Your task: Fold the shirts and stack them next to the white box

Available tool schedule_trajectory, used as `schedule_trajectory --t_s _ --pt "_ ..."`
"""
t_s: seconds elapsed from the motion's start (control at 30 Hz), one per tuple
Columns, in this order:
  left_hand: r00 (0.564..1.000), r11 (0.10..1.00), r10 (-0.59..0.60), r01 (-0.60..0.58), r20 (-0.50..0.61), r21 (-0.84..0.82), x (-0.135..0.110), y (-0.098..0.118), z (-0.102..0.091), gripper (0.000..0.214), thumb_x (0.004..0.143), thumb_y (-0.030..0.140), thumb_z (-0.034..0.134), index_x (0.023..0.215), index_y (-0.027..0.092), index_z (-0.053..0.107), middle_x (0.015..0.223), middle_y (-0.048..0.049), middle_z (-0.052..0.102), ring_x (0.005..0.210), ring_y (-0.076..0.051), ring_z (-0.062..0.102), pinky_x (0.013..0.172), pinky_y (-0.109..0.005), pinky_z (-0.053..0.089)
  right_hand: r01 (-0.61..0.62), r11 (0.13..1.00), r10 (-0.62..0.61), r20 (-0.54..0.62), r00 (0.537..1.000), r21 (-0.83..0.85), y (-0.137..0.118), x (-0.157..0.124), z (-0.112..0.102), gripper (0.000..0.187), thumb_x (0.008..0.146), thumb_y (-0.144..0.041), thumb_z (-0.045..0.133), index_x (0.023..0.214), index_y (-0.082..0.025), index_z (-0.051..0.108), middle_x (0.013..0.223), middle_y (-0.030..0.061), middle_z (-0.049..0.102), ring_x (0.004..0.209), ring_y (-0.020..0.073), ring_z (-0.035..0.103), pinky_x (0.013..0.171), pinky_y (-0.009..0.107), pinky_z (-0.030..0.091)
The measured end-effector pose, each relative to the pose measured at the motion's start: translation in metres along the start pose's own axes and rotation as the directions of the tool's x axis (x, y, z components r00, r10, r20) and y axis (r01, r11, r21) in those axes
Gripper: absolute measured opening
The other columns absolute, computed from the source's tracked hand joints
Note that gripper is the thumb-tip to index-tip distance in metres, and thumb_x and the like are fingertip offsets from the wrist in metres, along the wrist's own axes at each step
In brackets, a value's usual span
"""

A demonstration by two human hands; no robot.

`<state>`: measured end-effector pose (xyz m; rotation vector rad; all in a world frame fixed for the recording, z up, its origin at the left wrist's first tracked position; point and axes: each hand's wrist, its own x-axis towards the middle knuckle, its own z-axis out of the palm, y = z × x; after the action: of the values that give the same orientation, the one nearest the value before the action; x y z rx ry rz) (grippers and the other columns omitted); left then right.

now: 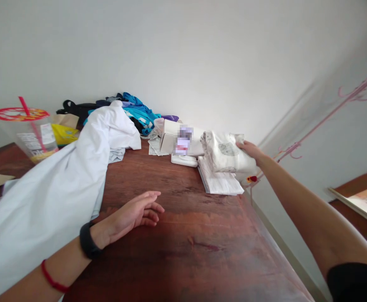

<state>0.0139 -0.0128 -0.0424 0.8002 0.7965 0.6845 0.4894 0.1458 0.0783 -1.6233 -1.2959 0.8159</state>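
Note:
At the table's right side, my right hand grips the edge of a folded white garment with a grey print, thumb on top; the other fingers are hidden behind it. Under it lies another folded white cloth, flat on the wooden table. Over the middle of the table, my left hand holds nothing, its fingers loosely bent and apart. A large white garment spreads along the left side, nearest to my left forearm.
Heaped clothes lie against the wall. A white box and a small white device sit beside the folded cloths. A plastic cup with a red straw stands at the left. A pink coat rack leans at the right.

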Motion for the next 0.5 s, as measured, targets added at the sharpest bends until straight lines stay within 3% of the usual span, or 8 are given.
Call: schedule_trajectory --t_s 0.1,0.23,0.37,0.5 --pt "1.000 1.000 0.007 -0.007 0.002 -0.003 -0.002 0.001 0.002 0.045 0.093 0.042 0.063 0.130 0.020 0.050 0.096 -0.0101 0.072 0.074 -0.017 0.067 0.072 -0.031 0.053 -0.203 0.973 0.219 0.166 0.962 -0.108 0.054 -0.012 0.013 0.024 0.085 -0.027 0.070 0.106 -0.015 0.070 0.103 0.0138 0.078 0.083 0.0275 0.074 0.074 0.039 0.060" --pt "1.000 1.000 0.021 -0.021 0.005 -0.019 -0.004 0.002 0.003 0.042 0.092 0.038 0.065 0.127 0.019 0.052 0.095 -0.0104 0.072 0.073 -0.017 0.067 0.071 -0.031 0.053 -0.226 0.963 0.248 0.154 0.956 -0.148 0.091 -0.016 0.017 0.027 0.085 -0.028 0.069 0.110 -0.018 0.071 0.103 0.0111 0.078 0.091 0.0287 0.073 0.079 0.040 0.060" --pt "1.000 1.000 0.022 -0.022 0.016 -0.022 -0.003 0.002 0.002 0.044 0.091 0.041 0.066 0.126 0.019 0.053 0.095 -0.0101 0.072 0.073 -0.017 0.067 0.071 -0.031 0.054 -0.257 0.959 0.277 0.212 0.937 -0.117 0.078 -0.008 0.009 0.034 0.085 -0.036 0.071 0.114 -0.018 0.069 0.107 0.0125 0.077 0.088 0.0284 0.074 0.073 0.037 0.060" --pt "1.000 1.000 0.006 -0.006 0.010 -0.011 -0.003 0.003 0.002 0.044 0.092 0.041 0.065 0.128 0.019 0.050 0.095 -0.0097 0.072 0.073 -0.017 0.067 0.071 -0.030 0.054 -0.313 0.947 0.321 0.312 0.894 -0.079 0.055 -0.005 0.003 0.027 0.084 -0.031 0.073 0.105 -0.015 0.073 0.100 0.0171 0.078 0.077 0.0282 0.073 0.066 0.036 0.059"
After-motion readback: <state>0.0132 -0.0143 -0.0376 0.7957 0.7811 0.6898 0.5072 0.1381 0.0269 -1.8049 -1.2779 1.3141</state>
